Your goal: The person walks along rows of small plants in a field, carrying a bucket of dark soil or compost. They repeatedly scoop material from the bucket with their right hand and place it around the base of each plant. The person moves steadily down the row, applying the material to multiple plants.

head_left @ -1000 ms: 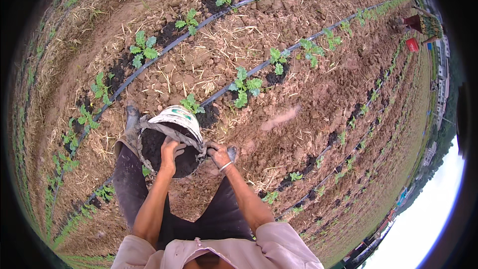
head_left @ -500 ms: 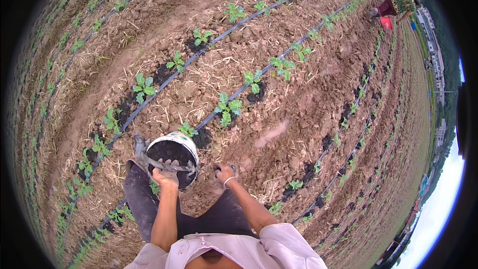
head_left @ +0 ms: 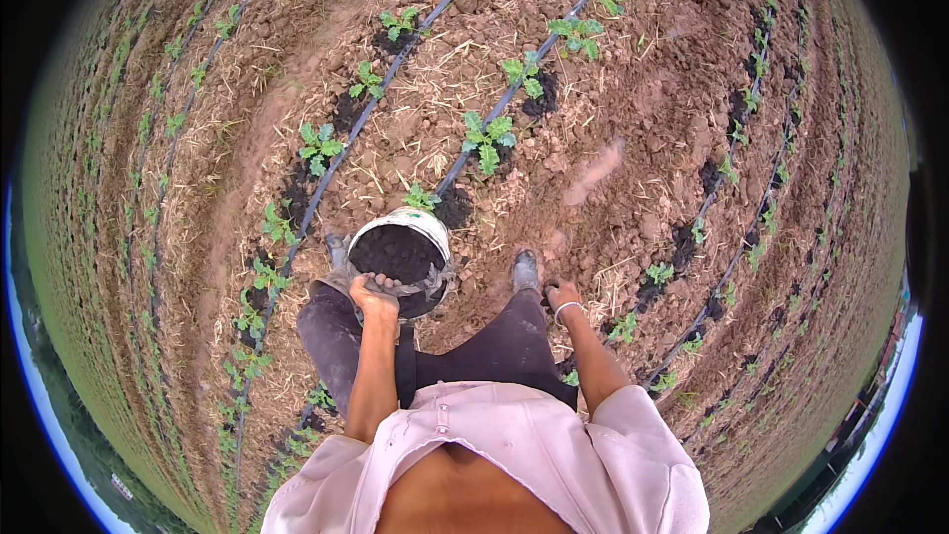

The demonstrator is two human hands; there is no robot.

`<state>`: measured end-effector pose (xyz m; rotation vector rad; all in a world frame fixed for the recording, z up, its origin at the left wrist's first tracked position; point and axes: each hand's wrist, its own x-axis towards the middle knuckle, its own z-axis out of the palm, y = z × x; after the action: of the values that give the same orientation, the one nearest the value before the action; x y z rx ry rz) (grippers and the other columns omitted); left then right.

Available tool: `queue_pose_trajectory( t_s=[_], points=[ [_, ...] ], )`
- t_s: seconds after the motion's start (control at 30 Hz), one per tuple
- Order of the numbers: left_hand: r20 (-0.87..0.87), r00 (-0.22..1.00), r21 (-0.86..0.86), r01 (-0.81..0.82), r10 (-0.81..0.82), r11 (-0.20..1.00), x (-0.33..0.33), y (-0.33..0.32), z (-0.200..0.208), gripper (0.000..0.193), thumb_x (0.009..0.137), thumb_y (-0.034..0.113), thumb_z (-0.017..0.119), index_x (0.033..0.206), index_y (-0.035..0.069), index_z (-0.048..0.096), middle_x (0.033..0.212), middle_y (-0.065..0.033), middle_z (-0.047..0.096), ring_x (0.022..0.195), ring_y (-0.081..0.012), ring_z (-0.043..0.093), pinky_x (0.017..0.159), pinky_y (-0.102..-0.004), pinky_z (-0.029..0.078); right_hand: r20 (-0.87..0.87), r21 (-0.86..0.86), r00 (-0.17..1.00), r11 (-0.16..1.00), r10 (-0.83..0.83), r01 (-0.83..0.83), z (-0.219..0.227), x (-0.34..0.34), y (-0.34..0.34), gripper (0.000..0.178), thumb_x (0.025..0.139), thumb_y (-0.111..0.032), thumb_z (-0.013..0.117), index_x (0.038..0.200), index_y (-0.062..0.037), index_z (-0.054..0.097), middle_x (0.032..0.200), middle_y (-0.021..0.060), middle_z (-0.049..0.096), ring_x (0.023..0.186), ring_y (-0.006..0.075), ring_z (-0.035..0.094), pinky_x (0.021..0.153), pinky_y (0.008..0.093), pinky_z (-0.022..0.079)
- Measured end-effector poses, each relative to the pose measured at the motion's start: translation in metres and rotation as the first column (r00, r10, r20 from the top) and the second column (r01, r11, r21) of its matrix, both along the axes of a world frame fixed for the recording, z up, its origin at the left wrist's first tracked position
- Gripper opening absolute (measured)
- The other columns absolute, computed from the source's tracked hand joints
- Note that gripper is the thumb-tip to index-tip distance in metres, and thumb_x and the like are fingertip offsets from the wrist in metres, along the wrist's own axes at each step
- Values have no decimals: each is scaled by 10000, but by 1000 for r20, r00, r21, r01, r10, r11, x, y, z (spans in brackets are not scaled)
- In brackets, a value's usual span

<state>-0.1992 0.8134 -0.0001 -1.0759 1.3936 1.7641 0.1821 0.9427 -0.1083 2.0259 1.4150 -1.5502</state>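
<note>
My left hand (head_left: 376, 295) is closed round the grey cloth strap handle (head_left: 417, 286) of a white bucket (head_left: 429, 225). Dark, crumbly soil (head_left: 397, 253) fills much of the bucket, which hangs tilted in front of my left leg. Low beside my right knee is my right hand (head_left: 561, 295), its fingers curled in. Whatever they may hold is hidden; a pale bracelet circles that wrist. Closest to the bucket's far rim grows a leafy green seedling (head_left: 421, 198), with a dark soil patch (head_left: 454, 208) next to it.
Rows of seedlings run along black drip hoses (head_left: 381, 104), many with dark soil at their bases. My right boot (head_left: 525, 271) stands on brown, straw-strewn ground between rows. Another seedling (head_left: 487, 141) lies farther up the same row. More planted rows (head_left: 712, 198) extend on the right.
The view has tilted downward, and the other person at far right has left it. My right boot has come forward into sight. My right hand is farther from the bucket, which my left hand still holds.
</note>
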Motion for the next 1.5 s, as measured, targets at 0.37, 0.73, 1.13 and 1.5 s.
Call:
queue_pose_trajectory(
  t_s=[0.37, 0.73, 1.13, 1.5],
  points=[
    [43, 986, 17, 162, -163, 987, 43, 9, 37, 111, 693, 225, 547, 671, 152, 467, 587, -37, 443, 512, -222, 410, 576, -407, 420, 50, 204, 992, 972, 113, -120, 9, 101, -39, 308, 766, -220, 565, 980, -33, 682, 990, 268, 643, 958, 419, 598, 898, 452, 469],
    [-52, 779, 0, 626, -625, 780, 113, 75, 117, 138, 744, 245, 554, 737, 116, 505, 563, -31, 434, 473, -197, 383, 522, -374, 392, 110, 319, 993, 948, -47, 10, 23, 178, -61, 284, 740, -204, 594, 948, -38, 694, 925, 234, 667, 891, 385, 636, 840, 418, 498],
    [-124, 337, -147, 924, -933, 353, 259, 174, 176, 104, 774, 131, 574, 823, 45, 540, 551, -43, 481, 399, -141, 405, 378, -277, 328, 108, 211, 923, 916, -368, 340, 64, 297, -73, 308, 799, -253, 592, 987, -33, 697, 945, 225, 678, 888, 364, 650, 799, 407, 494],
    [-197, -341, -172, 935, -919, -310, 395, 218, 213, 100, 808, 148, 562, 798, 52, 537, 588, 5, 449, 472, -85, 391, 407, -262, 281, -402, -22, 587, 648, -703, 761, 79, 247, -2, 771, 840, -382, 657, 1423, -6, 322, 1365, 174, 479, 1125, 326, 572, 852, 442, 501]
  ],
)
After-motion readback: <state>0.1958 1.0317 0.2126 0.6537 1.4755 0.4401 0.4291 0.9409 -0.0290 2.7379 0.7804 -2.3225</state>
